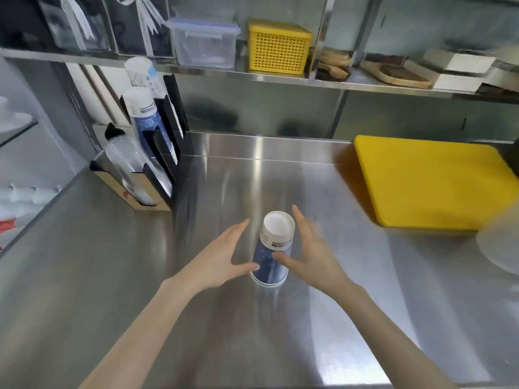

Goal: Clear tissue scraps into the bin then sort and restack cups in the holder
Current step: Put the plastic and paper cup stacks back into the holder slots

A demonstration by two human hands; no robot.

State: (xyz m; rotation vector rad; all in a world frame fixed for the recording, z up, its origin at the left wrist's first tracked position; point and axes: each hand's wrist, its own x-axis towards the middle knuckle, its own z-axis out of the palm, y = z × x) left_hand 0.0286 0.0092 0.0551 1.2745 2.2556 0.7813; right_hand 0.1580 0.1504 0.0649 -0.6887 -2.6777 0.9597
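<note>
An upside-down blue and white paper cup [273, 245] stands on the steel counter [140, 276]. My left hand [222, 255] is open at its left side, thumb tip near the cup's rim. My right hand [311, 251] is open at its right side, thumb against the cup's wall and fingers spread upward. Neither hand is closed around the cup. At the back left a black cup holder [165, 153] leans with stacks: blue paper cups [146, 119], a paler stack [141, 71] behind, and clear plastic cups [126, 161] in front.
A thick yellow cutting board [427, 181] lies at the right. A blurred pale round object [500, 251] is at the right edge. A shelf above carries a clear lidded box [205, 43], a yellow basket [278, 46] and wooden boards [398, 73].
</note>
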